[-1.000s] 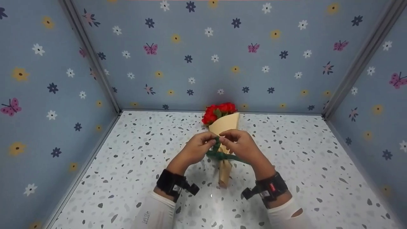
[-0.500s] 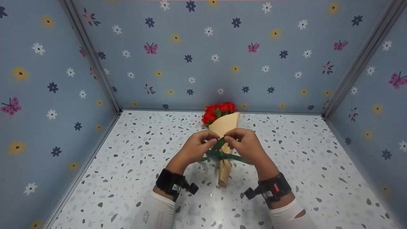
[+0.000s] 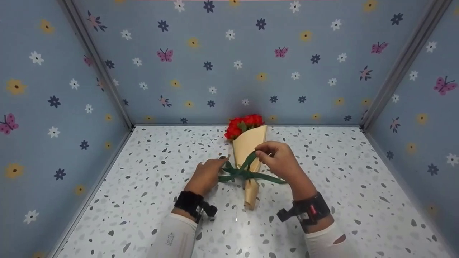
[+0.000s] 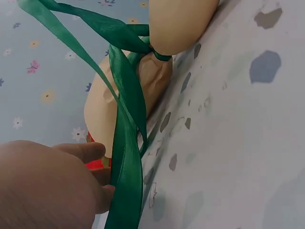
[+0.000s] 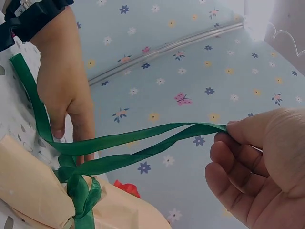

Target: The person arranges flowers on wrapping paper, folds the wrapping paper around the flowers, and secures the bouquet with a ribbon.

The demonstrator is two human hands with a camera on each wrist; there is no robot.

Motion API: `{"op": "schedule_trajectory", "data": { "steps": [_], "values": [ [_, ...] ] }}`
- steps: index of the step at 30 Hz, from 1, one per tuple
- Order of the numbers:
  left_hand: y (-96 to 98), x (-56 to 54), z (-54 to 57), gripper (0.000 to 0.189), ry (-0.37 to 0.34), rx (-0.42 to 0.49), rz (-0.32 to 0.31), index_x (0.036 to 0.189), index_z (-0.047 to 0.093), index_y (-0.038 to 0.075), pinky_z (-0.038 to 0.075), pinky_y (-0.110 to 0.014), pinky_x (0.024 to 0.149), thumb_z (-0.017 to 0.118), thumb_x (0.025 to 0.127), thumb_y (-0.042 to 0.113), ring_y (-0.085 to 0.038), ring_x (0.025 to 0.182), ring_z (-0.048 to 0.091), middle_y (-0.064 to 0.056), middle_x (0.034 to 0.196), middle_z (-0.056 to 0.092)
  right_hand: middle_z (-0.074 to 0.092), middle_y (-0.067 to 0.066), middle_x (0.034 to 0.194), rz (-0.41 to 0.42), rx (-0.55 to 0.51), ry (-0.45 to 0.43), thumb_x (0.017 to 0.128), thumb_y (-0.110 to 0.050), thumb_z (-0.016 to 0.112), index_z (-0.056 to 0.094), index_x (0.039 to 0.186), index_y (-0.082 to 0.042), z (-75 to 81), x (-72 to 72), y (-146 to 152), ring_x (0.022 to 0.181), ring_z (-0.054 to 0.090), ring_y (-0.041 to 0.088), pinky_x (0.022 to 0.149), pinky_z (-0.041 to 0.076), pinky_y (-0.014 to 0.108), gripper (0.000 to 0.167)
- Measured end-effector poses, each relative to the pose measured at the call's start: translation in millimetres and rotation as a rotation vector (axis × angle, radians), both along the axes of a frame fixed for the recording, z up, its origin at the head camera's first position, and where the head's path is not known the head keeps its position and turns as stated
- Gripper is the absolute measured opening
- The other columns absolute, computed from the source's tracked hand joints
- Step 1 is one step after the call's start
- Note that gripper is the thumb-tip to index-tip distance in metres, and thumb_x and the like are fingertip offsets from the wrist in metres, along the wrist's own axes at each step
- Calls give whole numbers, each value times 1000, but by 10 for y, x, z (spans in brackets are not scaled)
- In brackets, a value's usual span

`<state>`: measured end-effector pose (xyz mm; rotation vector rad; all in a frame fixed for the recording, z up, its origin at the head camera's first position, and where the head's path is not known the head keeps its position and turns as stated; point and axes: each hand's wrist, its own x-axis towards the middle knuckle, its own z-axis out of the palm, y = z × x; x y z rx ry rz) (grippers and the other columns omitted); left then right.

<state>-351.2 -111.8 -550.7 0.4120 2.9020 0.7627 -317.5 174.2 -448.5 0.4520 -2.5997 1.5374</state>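
Observation:
A bouquet of red flowers [image 3: 244, 125] in tan wrapping paper [image 3: 247, 147] lies on the speckled tabletop, its narrow end toward me. Round its waist is a knotted green ribbon [image 3: 246, 173] with loose tails to either side. My right hand [image 3: 278, 157] pinches a raised loop of that ribbon between thumb and index finger; in the right wrist view the loop stretches taut from the knot. My left hand [image 3: 206, 175] is left of the knot, its fingers [image 4: 81, 151] extended beside the hanging ribbon [image 4: 125, 176]. Whether they touch it is unclear.
Blue panels [image 3: 215, 82] patterned with flowers and butterflies stand behind and on both sides. The flower heads lie close to the back panel. Both wrists wear black camera straps [image 3: 311, 211].
My left hand has let go of the raised ribbon and moved down and left. The right hand keeps its pinch, and the ribbon now stands up as a loop. The head view has shifted slightly.

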Motion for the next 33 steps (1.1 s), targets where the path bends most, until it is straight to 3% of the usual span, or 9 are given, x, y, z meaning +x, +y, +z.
{"op": "schedule_trajectory", "data": {
  "steps": [4, 8, 14, 16, 19, 23, 27, 30, 33],
  "values": [
    [-12, -7, -18, 84, 34, -107, 19, 174, 47, 33, 32, -72, 134, 54, 106, -16, -37, 162, 49, -9, 170, 60, 82, 10, 104, 13, 11, 24, 108, -13, 78, 84, 117, -9, -4, 5, 5, 93, 77, 33, 75, 61, 27, 12],
    [-31, -19, 10, 69, 55, -180, 60, 170, 53, 27, 45, -72, 124, 63, 109, -4, -41, 150, 60, -15, 156, 69, 82, 9, 104, 20, 10, 34, 108, -14, 79, 85, 116, -10, 0, 8, 12, 96, 78, 42, 75, 61, 27, 11],
    [-149, -47, 104, 15, 108, -287, 139, 118, 85, 8, 62, -61, 97, 75, 106, 8, -40, 109, 74, -16, 112, 79, 82, 8, 106, 9, 29, 19, 108, -14, 78, 85, 117, -11, 17, 3, 20, 91, 76, 26, 78, 63, 32, 11],
    [-197, -50, 137, 10, 123, -300, 158, 108, 86, 5, 63, -59, 93, 76, 106, 8, -40, 107, 73, -19, 110, 77, 82, 8, 106, 8, 29, 13, 109, -14, 77, 85, 117, -11, 15, 0, 23, 91, 76, 24, 79, 63, 31, 11],
    [-239, -45, 213, 14, 159, -277, 199, 108, 86, 2, 62, -59, 94, 76, 107, 12, -41, 117, 66, -23, 124, 72, 82, 9, 108, 4, 26, 3, 109, -13, 77, 85, 117, -11, -2, -9, 28, 94, 77, 31, 80, 63, 30, 12],
    [-232, -19, 400, 24, 220, -240, 231, 111, 85, 1, 59, -58, 97, 78, 109, 24, -39, 126, 55, -22, 135, 61, 82, 8, 107, -5, 27, -8, 109, -12, 77, 85, 117, -12, -14, -19, 38, 94, 76, 30, 80, 64, 30, 12],
    [-224, 85, 654, 28, 236, -233, 203, 103, 85, 4, 58, -63, 102, 80, 108, 31, -39, 123, 62, -18, 130, 67, 82, 8, 107, -14, 35, -9, 109, -13, 76, 85, 117, -12, -13, -20, 51, 92, 74, 23, 79, 64, 30, 12],
    [-245, 214, 842, 35, 192, -224, 170, 88, 82, 6, 60, -62, 96, 80, 107, 36, -36, 102, 71, -13, 107, 75, 82, 8, 108, -14, 45, 7, 109, -14, 77, 85, 118, -11, -9, -15, 59, 93, 75, 22, 79, 63, 31, 12],
    [-269, 348, 995, 44, 44, -167, 119, 71, 73, 12, 57, -45, 71, 81, 106, 38, -24, 70, 63, -2, 74, 66, 83, 8, 108, -11, 51, 26, 109, -15, 77, 85, 118, -10, -12, -12, 67, 93, 76, 22, 79, 63, 32, 12]
  ]
}}
